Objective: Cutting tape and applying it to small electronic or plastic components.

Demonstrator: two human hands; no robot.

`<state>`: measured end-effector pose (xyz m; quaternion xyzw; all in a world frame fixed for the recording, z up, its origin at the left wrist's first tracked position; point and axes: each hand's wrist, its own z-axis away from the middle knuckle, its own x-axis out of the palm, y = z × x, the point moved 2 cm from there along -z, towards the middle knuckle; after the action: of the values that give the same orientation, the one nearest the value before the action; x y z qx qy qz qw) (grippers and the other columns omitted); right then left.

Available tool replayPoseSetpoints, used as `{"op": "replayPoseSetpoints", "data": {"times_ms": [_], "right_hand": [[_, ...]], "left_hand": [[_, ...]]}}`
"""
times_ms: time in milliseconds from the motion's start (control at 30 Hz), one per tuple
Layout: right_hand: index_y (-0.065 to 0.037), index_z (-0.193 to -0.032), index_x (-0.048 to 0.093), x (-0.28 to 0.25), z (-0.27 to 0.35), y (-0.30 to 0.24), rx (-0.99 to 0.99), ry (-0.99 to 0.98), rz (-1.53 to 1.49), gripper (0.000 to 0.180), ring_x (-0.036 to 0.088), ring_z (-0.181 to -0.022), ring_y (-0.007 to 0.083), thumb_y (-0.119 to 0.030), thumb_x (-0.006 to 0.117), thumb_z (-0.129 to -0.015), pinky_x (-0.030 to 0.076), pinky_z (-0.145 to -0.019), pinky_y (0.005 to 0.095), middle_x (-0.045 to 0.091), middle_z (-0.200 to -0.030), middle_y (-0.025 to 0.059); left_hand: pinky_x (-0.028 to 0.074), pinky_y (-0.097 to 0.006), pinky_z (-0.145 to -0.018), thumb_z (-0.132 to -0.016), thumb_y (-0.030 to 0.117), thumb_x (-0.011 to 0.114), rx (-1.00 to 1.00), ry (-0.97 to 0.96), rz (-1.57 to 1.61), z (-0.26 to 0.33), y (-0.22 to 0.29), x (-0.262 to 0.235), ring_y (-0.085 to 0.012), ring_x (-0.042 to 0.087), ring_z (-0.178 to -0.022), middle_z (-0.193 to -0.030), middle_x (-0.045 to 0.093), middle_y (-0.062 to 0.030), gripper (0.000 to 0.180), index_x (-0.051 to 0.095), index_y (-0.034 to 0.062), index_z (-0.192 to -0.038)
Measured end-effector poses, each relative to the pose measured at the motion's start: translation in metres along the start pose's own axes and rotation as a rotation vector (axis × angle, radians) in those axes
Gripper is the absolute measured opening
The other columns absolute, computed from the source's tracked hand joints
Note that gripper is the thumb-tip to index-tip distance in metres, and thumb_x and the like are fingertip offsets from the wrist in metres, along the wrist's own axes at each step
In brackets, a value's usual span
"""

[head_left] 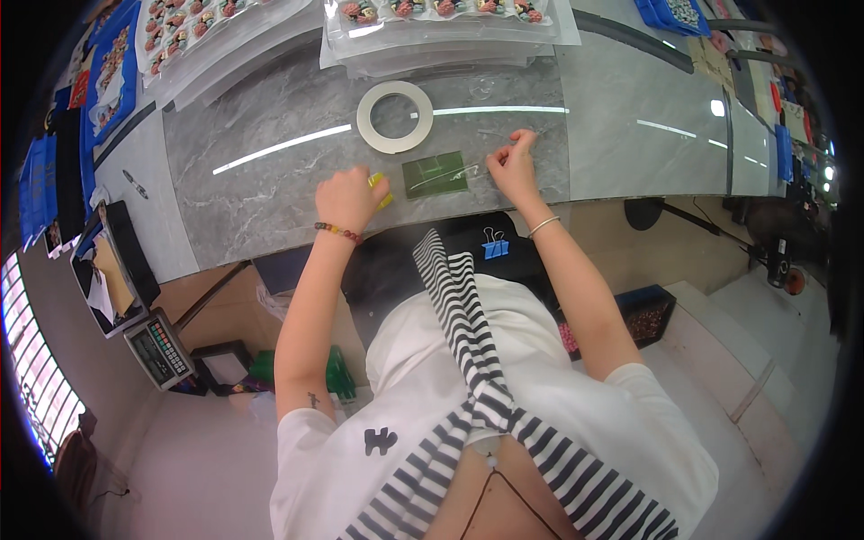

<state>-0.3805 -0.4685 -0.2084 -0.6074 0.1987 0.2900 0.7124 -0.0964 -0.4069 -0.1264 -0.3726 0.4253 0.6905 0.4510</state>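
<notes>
Striped scarf (468, 333) hangs lowest in frame. Above it, my left hand (349, 198) pins a yellow piece (379, 185) to the desk (270, 180). My right hand (513, 166) has a narrow pinch grip on clear film (454, 173), drawn taut over the green card (435, 174).

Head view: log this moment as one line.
left hand: closed on small yellow piece | right hand: pinching clear thin strip | between hands: green pad | behind: tape roll | surface: grey marble table

Tape roll (395, 116) behind card (436, 174) on table (252, 193); hands flank card; trays (445, 22) at far edge.
</notes>
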Motion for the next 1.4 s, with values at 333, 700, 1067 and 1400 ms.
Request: {"op": "replayPoseSetpoints", "data": {"times_ms": [333, 700, 1067, 1400], "right_hand": [[-0.004, -0.109, 0.028, 0.000, 0.001, -0.007, 0.071, 0.006, 0.024, 0.048, 0.062, -0.066, 0.0345, -0.003, 0.061, -0.074, 0.048, -0.065, 0.0432, 0.059, -0.069, 0.0132], [-0.004, -0.108, 0.030, 0.000, 0.000, -0.010, 0.104, 0.022, 0.068, 0.047, 0.063, -0.069, 0.0349, -0.004, 0.062, -0.073, 0.048, -0.066, 0.0439, 0.059, -0.070, 0.0129], [-0.003, -0.107, 0.029, 0.000, -0.001, -0.007, 0.043, 0.035, 0.096, 0.049, 0.061, -0.061, 0.0262, -0.003, 0.064, -0.074, 0.049, -0.060, 0.0367, 0.059, -0.068, 0.0116], [-0.003, -0.106, 0.030, 0.001, -0.002, -0.008, 0.052, 0.045, 0.116, 0.047, 0.062, -0.062, 0.0276, -0.004, 0.064, -0.073, 0.049, -0.062, 0.0372, 0.060, -0.068, 0.0119]], "left_hand": [[0.053, -0.043, -0.060, -0.076, 0.042, 0.062, -0.024, 0.030, -0.049, -0.007, 0.010, 0.010, -0.0355, 0.066, -0.065, -0.068, 0.065, -0.0194, 0.037, 0.070, 0.0056, -0.078], [0.054, -0.042, -0.060, -0.075, 0.037, 0.061, -0.044, -0.025, -0.062, -0.017, 0.018, 0.014, -0.0350, 0.067, -0.068, -0.074, 0.066, -0.0195, 0.034, 0.068, 0.0038, -0.076], [0.055, -0.041, -0.062, -0.074, 0.029, 0.063, -0.056, -0.029, -0.079, -0.019, 0.026, 0.012, -0.0334, 0.068, -0.069, -0.075, 0.068, -0.0167, 0.025, 0.069, 0.0052, -0.075], [0.056, -0.040, -0.062, -0.073, 0.023, 0.063, -0.097, -0.053, -0.067, -0.025, 0.031, 0.011, -0.0332, 0.069, -0.072, -0.077, 0.068, -0.0165, 0.019, 0.069, 0.0053, -0.076]]}}
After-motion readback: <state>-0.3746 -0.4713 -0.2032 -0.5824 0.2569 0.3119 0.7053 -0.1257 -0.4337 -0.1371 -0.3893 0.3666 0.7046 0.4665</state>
